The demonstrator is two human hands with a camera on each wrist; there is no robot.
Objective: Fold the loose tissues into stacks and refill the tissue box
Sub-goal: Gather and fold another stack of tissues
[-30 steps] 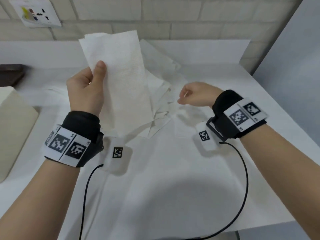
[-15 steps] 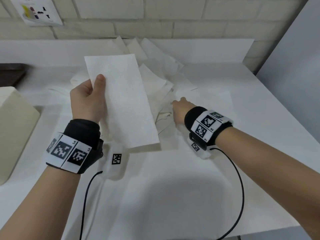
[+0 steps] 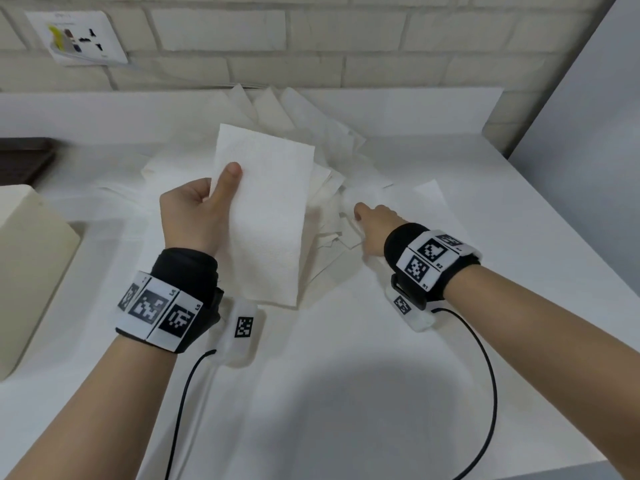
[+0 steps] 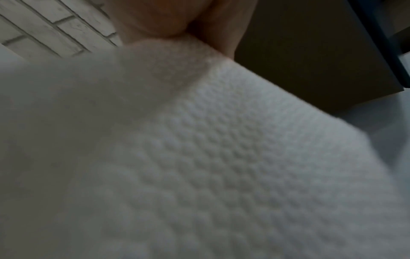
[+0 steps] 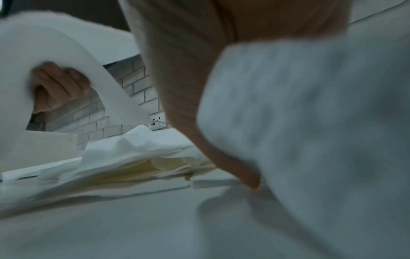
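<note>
At the far left of the table (image 3: 346, 393) sits a cream box (image 3: 24, 271), most likely the tissue box to be refilled; its opening cannot be seen from here. Next along, the left hand (image 3: 194, 216) holds a folded tissue (image 3: 266, 216) raised above the table, thumb pressed on the front face near the upper left edge and the other fingers (image 5: 53, 89) curled behind it. The wrist view shows the sheet's embossed, quilted surface (image 4: 221, 175). It looks very light and limp: it hangs and bows from the single grip, so it should need support along an edge or a flat palm beneath to keep its fold. It would probably tear or crease if tugged, and it is not slippery, since the texture gives the skin some purchase.

Behind and to the right of it lies the loose pile of tissues (image 3: 329, 161), fanned out and overlapping, some crumpled. The right hand (image 3: 374, 226) reaches down into the near right edge of that pile; its fingers are curled at a sheet, and the right wrist view shows tissue (image 5: 310, 122) draped close against the hand, so it seems to be pinching one. Sheets cling to neighbours, so taking a single corner or free edge and peeling gently looks the safest way to lift one alone
</note>
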